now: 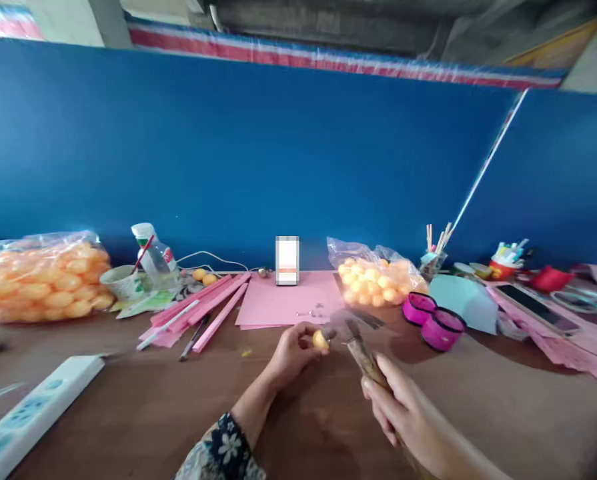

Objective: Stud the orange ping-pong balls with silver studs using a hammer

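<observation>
My left hand [292, 352] is closed, pinching a small orange ball [321, 341] just above the brown table [128, 413]. My right hand [403, 407] is wrapped round the wooden handle of a tool [361, 350] whose blurred metal head points at the ball. Both hands are low in the middle of the view, in front of a pink paper sheet [288, 303].
A big clear bag of orange balls [41, 280] lies at far left, a smaller bag [378, 277] right of the pink sheet. Pink strips [203, 310], a water bottle [153, 257], two magenta rings [431, 320], a phone [535, 307] and a white power strip [33, 407] lie around.
</observation>
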Motion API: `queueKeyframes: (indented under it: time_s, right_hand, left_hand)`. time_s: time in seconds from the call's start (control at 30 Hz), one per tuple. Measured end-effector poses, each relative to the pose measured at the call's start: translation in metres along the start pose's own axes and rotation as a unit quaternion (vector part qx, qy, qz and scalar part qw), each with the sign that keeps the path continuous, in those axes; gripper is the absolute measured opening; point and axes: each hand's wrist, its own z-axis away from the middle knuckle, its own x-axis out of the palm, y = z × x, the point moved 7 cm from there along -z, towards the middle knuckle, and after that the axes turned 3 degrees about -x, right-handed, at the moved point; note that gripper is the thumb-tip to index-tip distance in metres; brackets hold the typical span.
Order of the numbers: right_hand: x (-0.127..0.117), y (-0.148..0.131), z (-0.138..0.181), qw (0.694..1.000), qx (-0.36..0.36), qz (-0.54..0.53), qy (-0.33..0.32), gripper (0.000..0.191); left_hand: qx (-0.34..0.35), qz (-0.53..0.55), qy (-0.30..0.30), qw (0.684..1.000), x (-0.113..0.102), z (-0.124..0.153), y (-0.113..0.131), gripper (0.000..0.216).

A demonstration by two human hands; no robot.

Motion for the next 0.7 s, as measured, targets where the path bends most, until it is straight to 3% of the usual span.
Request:
queueKeyframes:
  time_s: [0.17,0.37,0.7]
  right_hand:
    - [-0.0049,0.0023,0.0077,0.999,-0.007,-0.006,0.031,0.02]
    - [0.0019,0.0022,0.0054,0.999,-0.002,-0.032,0.005,0.02]
    - [0.0008,0.0017,0.005,0.998,-0.019,-0.051,0.016,0.02]
  left_hand:
    - [-0.004,0.049,-0.001,0.999,0.0027,-0.0015,-0.0018,0.037]
    - [-0.009,0.084,-0.006,0.996,0.0001,-0.0031,-0.0059,0.037]
    - [-0.016,0.142,-0.016,0.99,0.002,-0.001,-0.0033,0.032]
